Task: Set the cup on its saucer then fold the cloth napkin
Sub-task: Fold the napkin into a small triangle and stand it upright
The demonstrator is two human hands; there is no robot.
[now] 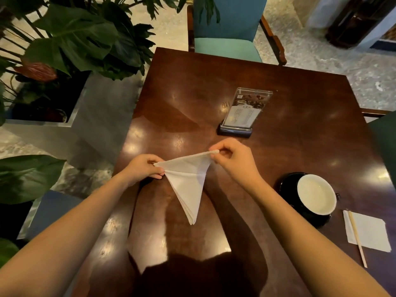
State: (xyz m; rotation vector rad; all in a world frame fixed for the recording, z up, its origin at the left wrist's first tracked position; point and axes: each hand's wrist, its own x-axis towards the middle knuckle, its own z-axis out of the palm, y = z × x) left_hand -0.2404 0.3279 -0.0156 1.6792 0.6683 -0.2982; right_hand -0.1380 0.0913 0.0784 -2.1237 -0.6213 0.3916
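The white cloth napkin (188, 183) is folded into a layered triangle and held above the dark wooden table (300, 129), its point hanging toward me. My left hand (143, 169) pinches the napkin's left corner. My right hand (232, 160) pinches its right corner, slightly higher. At the right, a cup (316, 194) with a white inside and dark outside stands upright on a black saucer (286, 185).
An acrylic menu stand (243, 113) stands in the middle of the table beyond my hands. A white paper napkin (368, 232) with a wooden stick (356, 239) lies near the right edge. A teal chair (227, 26) faces the far side. Large plants (75, 39) in a planter fill the left.
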